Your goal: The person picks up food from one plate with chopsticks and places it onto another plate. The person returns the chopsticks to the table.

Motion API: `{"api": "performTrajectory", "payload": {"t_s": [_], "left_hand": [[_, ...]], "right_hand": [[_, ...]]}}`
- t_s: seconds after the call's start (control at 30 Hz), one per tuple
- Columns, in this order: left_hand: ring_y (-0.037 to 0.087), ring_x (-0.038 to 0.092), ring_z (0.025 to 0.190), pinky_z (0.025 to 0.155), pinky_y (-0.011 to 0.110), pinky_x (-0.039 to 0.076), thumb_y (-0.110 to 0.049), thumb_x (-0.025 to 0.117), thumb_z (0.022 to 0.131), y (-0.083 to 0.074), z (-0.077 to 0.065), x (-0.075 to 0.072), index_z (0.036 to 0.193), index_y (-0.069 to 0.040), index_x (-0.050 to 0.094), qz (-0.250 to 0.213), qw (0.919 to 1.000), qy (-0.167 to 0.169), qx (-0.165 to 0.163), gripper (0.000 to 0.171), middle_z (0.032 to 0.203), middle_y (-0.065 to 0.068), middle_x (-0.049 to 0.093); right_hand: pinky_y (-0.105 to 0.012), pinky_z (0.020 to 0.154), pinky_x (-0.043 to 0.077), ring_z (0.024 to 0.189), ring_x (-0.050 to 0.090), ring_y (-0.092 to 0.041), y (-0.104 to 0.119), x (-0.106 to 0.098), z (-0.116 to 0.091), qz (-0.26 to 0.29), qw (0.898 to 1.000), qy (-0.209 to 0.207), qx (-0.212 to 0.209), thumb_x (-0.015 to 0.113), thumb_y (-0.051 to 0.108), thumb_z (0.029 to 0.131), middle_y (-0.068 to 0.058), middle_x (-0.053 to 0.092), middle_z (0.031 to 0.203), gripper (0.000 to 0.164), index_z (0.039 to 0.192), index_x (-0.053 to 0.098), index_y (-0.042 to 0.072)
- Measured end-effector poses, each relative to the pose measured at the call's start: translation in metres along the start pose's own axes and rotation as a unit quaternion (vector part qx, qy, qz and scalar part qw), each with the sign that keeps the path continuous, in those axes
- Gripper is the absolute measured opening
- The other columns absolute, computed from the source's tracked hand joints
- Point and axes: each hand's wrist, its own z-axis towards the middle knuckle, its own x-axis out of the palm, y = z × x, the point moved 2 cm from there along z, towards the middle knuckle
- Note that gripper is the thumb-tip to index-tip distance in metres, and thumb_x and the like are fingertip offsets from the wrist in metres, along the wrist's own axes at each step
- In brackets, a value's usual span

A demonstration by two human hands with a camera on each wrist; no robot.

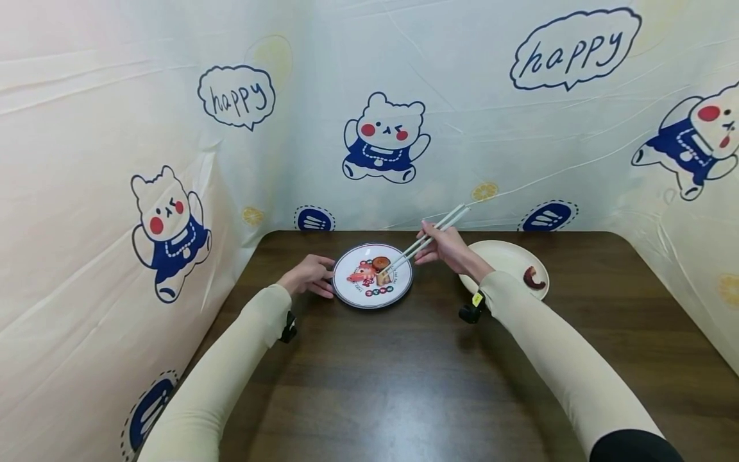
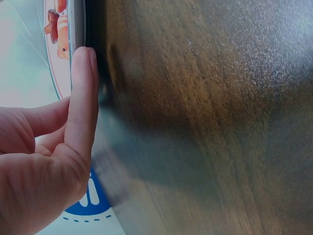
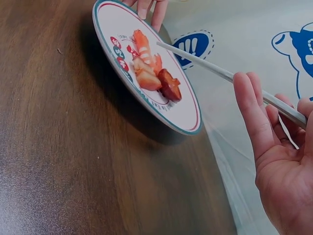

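My right hand (image 1: 444,247) holds a pair of pale chopsticks (image 1: 430,235), slanting down to the left. Their tips are over the round white plate (image 1: 352,295), close to the food. On this plate lie an orange-and-white, shrimp-like piece (image 3: 142,45), a tan chunk (image 3: 146,77) and a glossy brown, mushroom-like piece (image 3: 169,85). Whether the tips touch any food, I cannot tell. At the plate's left rim, my left hand (image 1: 314,276) touches the edge with fairly straight fingers. A straight digit (image 2: 82,93) lies against the rim in the left wrist view.
A plain cream plate (image 1: 502,255) sits at the right, partly behind my right wrist, with a dark red curved piece (image 1: 534,278) on it. Both plates stand near the far edge of the brown wooden table (image 1: 404,366). Printed cloth (image 1: 462,128) hangs behind and at the sides.
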Motion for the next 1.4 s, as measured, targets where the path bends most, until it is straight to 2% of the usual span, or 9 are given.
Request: {"api": "performTrajectory", "payload": {"t_s": [0.1,0.23,0.33,0.57,0.9,1.0,1.2,1.4], "left_hand": [[0.029,0.067,0.074,0.07,0.04,0.058,-0.008,0.053,0.097,0.0,0.001,0.0,0.145,-0.01,0.037,-0.001,1.0,-0.001,-0.001,0.05,0.104,0.023,0.057],[0.029,0.067,0.074,0.07,0.04,0.058,-0.009,0.053,0.097,0.0,0.002,0.0,0.145,-0.011,0.037,0.001,1.0,0.0,0.0,0.05,0.104,0.023,0.058],[0.03,0.067,0.074,0.07,0.041,0.058,-0.008,0.053,0.097,0.0,0.004,0.0,0.145,-0.01,0.038,0.001,1.0,0.0,0.001,0.05,0.104,0.023,0.058],[0.031,0.068,0.076,0.07,0.041,0.058,-0.008,0.054,0.097,0.0,0.005,0.0,0.144,-0.011,0.038,0.002,1.0,-0.001,0.001,0.05,0.104,0.023,0.058],[0.03,0.068,0.074,0.07,0.041,0.058,-0.008,0.053,0.097,-0.001,0.004,0.001,0.145,-0.01,0.037,0.001,1.0,0.001,0.0,0.05,0.103,0.023,0.058],[0.03,0.068,0.074,0.07,0.042,0.058,-0.008,0.053,0.097,-0.001,0.003,0.001,0.145,-0.01,0.037,0.0,1.0,0.002,-0.001,0.05,0.103,0.024,0.059],[0.03,0.067,0.073,0.07,0.042,0.058,-0.008,0.052,0.097,0.0,0.004,0.001,0.145,-0.01,0.037,-0.001,1.0,0.002,0.002,0.05,0.102,0.024,0.059],[0.03,0.067,0.074,0.071,0.041,0.058,-0.008,0.052,0.098,0.0,0.002,0.0,0.146,-0.01,0.036,0.002,1.0,0.005,0.002,0.05,0.103,0.024,0.058]], "right_hand": [[-0.053,0.071,0.055,0.065,0.068,-0.033,0.004,-0.002,-0.002,0.003,1.0,-0.003,-0.002,0.049,0.031,0.1,-0.038,0.057,0.091,0.039,0.101,0.055,-0.007],[-0.052,0.071,0.055,0.065,0.068,-0.033,0.008,-0.005,-0.003,0.004,1.0,-0.005,-0.002,0.05,0.032,0.099,-0.029,0.061,0.085,0.04,0.101,0.054,-0.007],[-0.052,0.071,0.056,0.066,0.068,-0.033,0.011,-0.008,-0.005,0.006,1.0,0.0,-0.006,0.05,0.031,0.099,-0.027,0.062,0.083,0.04,0.103,0.053,-0.009],[-0.051,0.07,0.056,0.065,0.068,-0.032,0.017,-0.016,-0.009,0.025,1.0,0.009,-0.008,0.049,0.028,0.1,-0.026,0.062,0.08,0.037,0.101,0.053,-0.008],[-0.049,0.068,0.057,0.062,0.067,-0.03,0.023,-0.026,-0.017,0.062,0.998,0.03,-0.011,0.048,0.025,0.1,-0.023,0.062,0.076,0.042,0.106,0.046,-0.017],[-0.049,0.067,0.057,0.062,0.067,-0.031,0.025,-0.03,-0.02,0.074,0.996,0.04,-0.013,0.048,0.025,0.1,-0.022,0.062,0.075,0.041,0.105,0.047,-0.016],[-0.047,0.066,0.058,0.062,0.068,-0.03,0.029,-0.038,-0.026,0.082,0.995,0.054,-0.021,0.046,0.026,0.101,-0.021,0.063,0.074,0.034,0.096,0.054,-0.007],[-0.047,0.065,0.058,0.063,0.068,-0.03,0.03,-0.047,-0.032,0.087,0.994,0.058,-0.024,0.045,0.026,0.101,-0.021,0.063,0.073,0.038,0.1,0.049,-0.012]]}}
